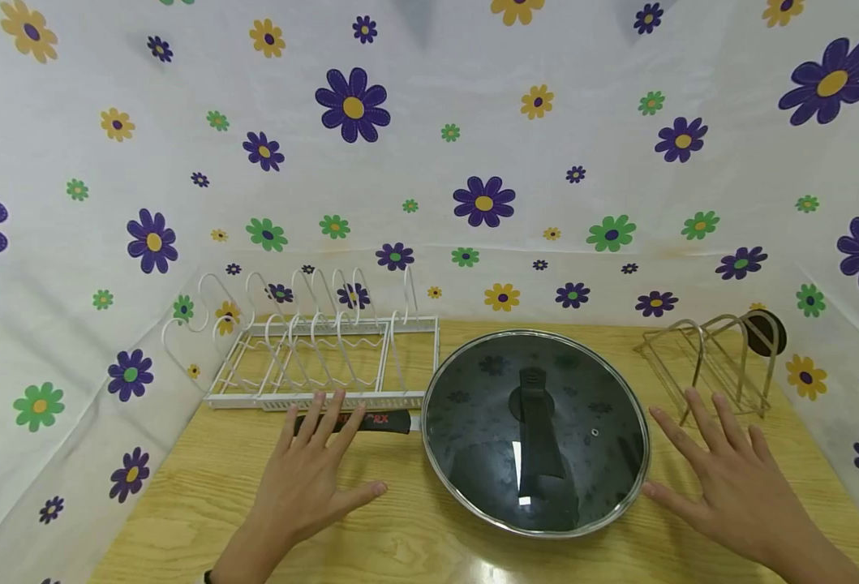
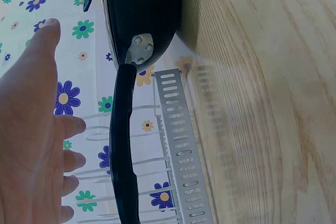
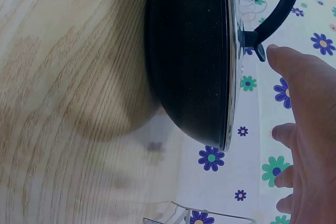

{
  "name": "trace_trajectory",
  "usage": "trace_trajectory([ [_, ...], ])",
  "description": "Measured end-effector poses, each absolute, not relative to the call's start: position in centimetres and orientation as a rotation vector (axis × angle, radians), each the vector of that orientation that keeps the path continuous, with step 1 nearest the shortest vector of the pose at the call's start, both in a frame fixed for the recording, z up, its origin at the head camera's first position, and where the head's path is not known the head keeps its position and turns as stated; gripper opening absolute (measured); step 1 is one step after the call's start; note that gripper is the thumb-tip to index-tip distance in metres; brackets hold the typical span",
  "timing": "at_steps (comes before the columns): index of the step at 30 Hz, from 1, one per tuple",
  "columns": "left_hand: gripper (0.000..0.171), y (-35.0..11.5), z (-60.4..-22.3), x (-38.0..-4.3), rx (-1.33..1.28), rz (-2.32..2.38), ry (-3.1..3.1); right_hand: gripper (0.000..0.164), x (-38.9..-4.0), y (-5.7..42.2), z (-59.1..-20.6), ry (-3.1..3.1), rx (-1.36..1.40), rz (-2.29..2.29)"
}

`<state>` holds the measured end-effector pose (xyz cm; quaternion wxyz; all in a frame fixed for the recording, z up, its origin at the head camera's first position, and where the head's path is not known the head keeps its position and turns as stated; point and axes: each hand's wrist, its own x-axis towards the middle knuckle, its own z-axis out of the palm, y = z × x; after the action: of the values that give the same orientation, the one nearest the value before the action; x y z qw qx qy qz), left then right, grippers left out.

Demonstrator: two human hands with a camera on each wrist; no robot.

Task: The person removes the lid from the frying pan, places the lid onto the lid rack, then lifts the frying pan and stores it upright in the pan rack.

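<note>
A black frying pan (image 2: 147, 9) stands on the wooden table, its long black handle (image 1: 392, 421) pointing left. Over it lies a dark glass lid (image 1: 466, 454) with a metal rim and an upright black lid handle (image 1: 537, 422). My left hand (image 1: 305, 478) hovers palm down with fingers spread, its fingertips overlapping the pan handle in the head view. In the left wrist view a gap shows between those fingers and the handle. To the right of the lid my right hand (image 1: 736, 487) is also spread, thumb near the lid's rim. Neither hand holds anything.
Behind the pan handle sits a white wire dish rack (image 1: 341, 399) with tall curved dividers. At the back right stands a smaller metal lid rack (image 1: 699, 365), with a dark round object (image 1: 767, 332) by its right end. A flowered cloth (image 1: 429, 146) encloses the table's back and sides.
</note>
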<state>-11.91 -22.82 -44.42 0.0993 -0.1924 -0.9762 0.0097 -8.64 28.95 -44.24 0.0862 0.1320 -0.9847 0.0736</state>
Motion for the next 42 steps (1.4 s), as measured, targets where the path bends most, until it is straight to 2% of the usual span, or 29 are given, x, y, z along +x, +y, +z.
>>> trace_trajectory([
  [13,0.104,-23.0,-43.8,-12.1,-0.596,0.07,-2.856,0.1,-8.5,29.1,-44.2,-2.9,0.426,0.223],
  [25,0.1,-23.5,-43.1,-12.8,-0.712,0.062,-2.754,0.097,-9.1,29.1,-42.1,-2.844,0.544,0.324],
  [42,0.089,-24.5,-43.5,-15.6,-0.903,-0.025,-2.591,0.079,-10.1,25.8,-39.7,-2.861,0.612,0.674],
])
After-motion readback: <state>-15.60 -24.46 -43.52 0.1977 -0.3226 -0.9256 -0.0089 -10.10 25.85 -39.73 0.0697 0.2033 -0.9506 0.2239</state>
